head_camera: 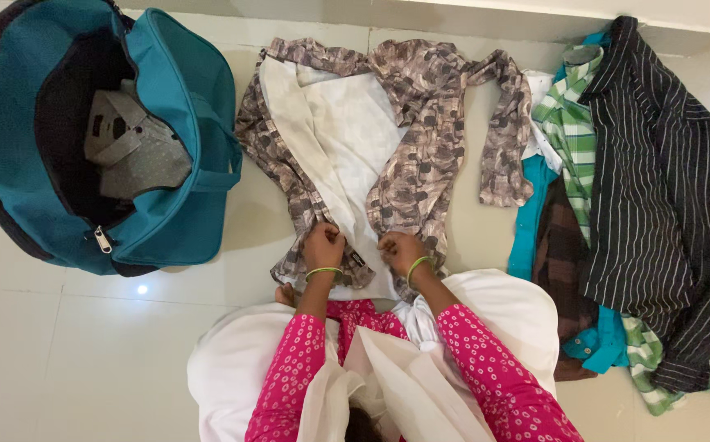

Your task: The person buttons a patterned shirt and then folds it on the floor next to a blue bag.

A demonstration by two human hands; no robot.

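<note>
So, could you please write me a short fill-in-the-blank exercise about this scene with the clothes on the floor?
1. Both hands, left hand and right hand, grip the patterned ___ spread on the floor.
2. The teal bag lies with its zip ___.
3. Inside the bag lies a folded ___ shirt.
4. The black striped shirt tops a pile on the person's ___.

Missing words: shirt; open; grey; right

Everything's spread out on a pale tiled floor (60, 360), grout lines can be made out across it. A teal duffel bag (167, 164) is parked at the left, unzipped, with a folded grey shirt (138, 151) seen inside. In the middle, a brown patterned shirt (420, 123) is laid open flat, white lining up. Off to the right a pile of clothes is heaped, topped by a black striped shirt (658, 180) over a green checked one (572, 131).
</note>
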